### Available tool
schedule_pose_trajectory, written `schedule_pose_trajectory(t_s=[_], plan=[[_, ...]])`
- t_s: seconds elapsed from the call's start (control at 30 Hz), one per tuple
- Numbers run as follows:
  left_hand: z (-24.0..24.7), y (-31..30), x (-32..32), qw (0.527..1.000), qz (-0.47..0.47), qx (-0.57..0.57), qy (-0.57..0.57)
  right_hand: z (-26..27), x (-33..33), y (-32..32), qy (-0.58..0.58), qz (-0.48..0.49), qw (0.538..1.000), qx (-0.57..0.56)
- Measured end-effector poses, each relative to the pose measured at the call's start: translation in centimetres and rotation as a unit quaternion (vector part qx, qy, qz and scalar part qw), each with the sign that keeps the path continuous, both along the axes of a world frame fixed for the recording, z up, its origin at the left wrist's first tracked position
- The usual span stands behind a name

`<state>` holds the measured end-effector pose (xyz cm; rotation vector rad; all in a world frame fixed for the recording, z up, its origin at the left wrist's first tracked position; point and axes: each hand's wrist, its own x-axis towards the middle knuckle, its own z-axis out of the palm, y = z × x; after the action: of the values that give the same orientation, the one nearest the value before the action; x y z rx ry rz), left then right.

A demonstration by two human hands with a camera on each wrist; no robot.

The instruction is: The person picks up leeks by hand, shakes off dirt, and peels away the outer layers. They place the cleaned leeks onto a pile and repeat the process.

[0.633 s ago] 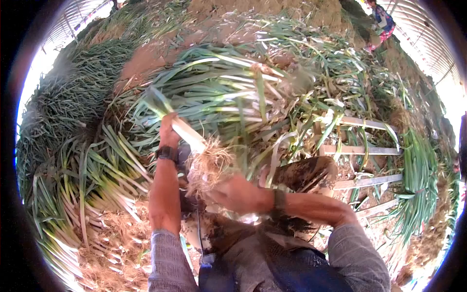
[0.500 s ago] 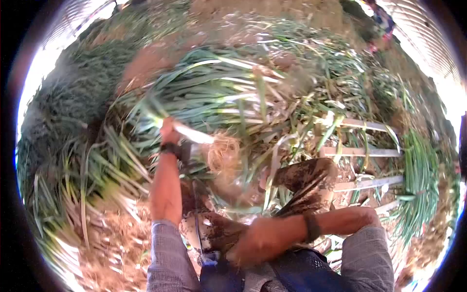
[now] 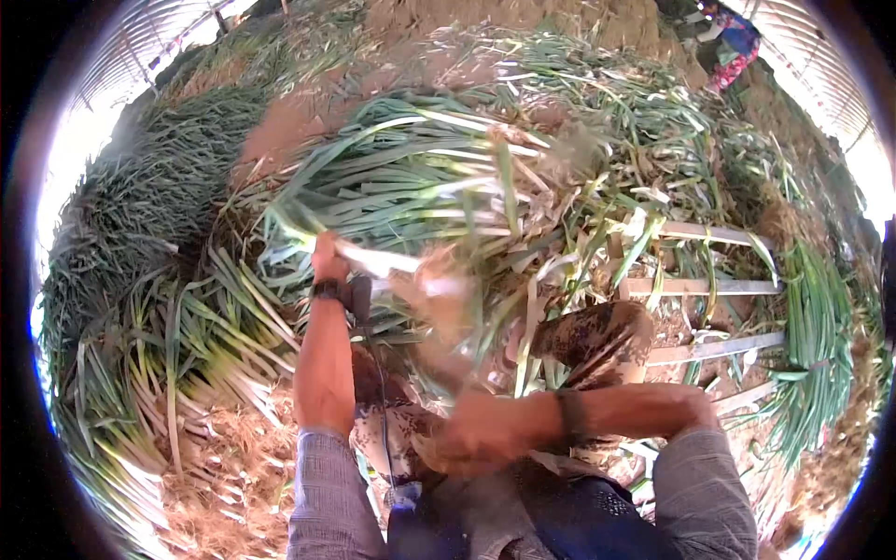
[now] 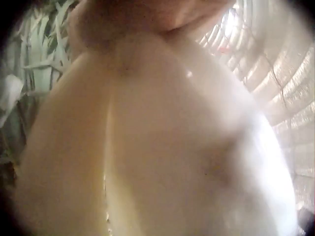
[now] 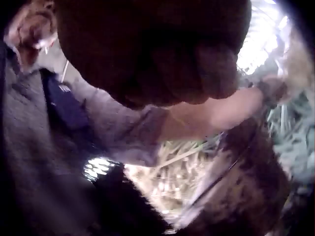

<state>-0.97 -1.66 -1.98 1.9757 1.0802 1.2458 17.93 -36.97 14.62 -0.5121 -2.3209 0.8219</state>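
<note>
Gripping a leek (image 3: 373,261) by its white stalk, the left hand (image 3: 327,254) holds it above the lap. Its roots point toward the right hand (image 3: 462,437), too blurred to tell its grasp. Heaped leeks (image 3: 420,177) lie beyond, with wooden slats (image 3: 709,287) to the right.

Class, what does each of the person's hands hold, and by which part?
The left hand grips a leek by its white stalk, away from the root end. The right hand is blurred; whether it holds anything cannot be told.
</note>
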Motion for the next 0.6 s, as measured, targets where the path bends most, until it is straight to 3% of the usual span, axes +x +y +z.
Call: schedule_pose_trajectory(t_s=[0.03, 0.07, 0.1, 0.13, 0.17, 0.2, 0.23, 0.27, 0.3, 0.33, 0.4, 0.43, 0.47, 0.53, 0.57, 0.6], plan=[[0.8, 0.1, 0.4, 0.977, -0.026, -0.141, -0.155, 0.8, 1.9, -0.7, -0.041, -0.026, 0.995, -0.085], [1.6, -0.3, 0.6, 0.910, -0.046, -0.281, -0.303, -0.1, 4.5, -0.2, -0.045, -0.099, 0.983, -0.146], [2.2, -0.3, 0.9, 0.867, -0.035, -0.348, -0.353, -1.3, 7.3, 0.8, -0.048, -0.165, 0.963, -0.205], [3.2, 0.0, 0.7, 0.821, -0.019, -0.406, -0.401, -1.6, 10.2, 1.6, -0.136, -0.188, 0.955, -0.184], [0.8, 1.6, 0.6, 0.916, -0.025, -0.277, -0.288, -1.6, 12.3, 2.3, -0.219, -0.204, 0.942, -0.155], [-1.7, 2.9, 0.1, 0.977, -0.025, -0.141, -0.157, -1.1, 12.9, 2.3, -0.184, -0.293, 0.921, -0.180], [-0.6, 0.9, 0.5, 0.973, -0.071, -0.137, -0.171, -0.6, 13.2, 2.5, -0.148, -0.374, 0.892, -0.205], [0.9, -2.1, 1.8, 0.967, -0.112, -0.132, -0.186, -1.0, 13.2, 3.2, -0.144, -0.350, 0.905, -0.195], [2.9, -4.4, 2.6, 0.838, -0.207, -0.377, -0.335, -1.6, 13.0, 4.0, -0.028, -0.371, 0.881, -0.291], [6.1, -9.3, 3.3, 0.902, -0.201, -0.285, -0.253, -2.1, 12.4, 5.0, 0.081, -0.380, 0.835, -0.389], [7.6, -13.2, 3.2, 0.970, -0.233, -0.069, -0.005, -3.3, 10.0, 6.9, 0.186, -0.321, 0.821, -0.434], [9.2, -15.7, 3.7, 0.963, -0.181, -0.200, 0.016, -5.7, 8.6, 8.0, 0.268, -0.274, 0.811, -0.441], [11.5, -18.0, 4.3, 0.936, -0.130, -0.326, 0.030, -5.8, 6.9, 8.4, 0.262, -0.251, 0.817, -0.449], [16.4, -23.4, 4.8, 0.890, -0.125, -0.438, -0.018, -5.6, 3.8, 8.5, 0.414, -0.177, 0.739, -0.501], [17.7, -25.3, 4.2, 0.871, -0.140, -0.470, 0.031, -8.0, 4.0, 9.1, 0.413, -0.170, 0.713, -0.540], [18.2, -27.0, 3.7, 0.847, -0.157, -0.502, 0.078, -8.4, 2.6, 8.1, 0.467, -0.207, 0.692, -0.510]])
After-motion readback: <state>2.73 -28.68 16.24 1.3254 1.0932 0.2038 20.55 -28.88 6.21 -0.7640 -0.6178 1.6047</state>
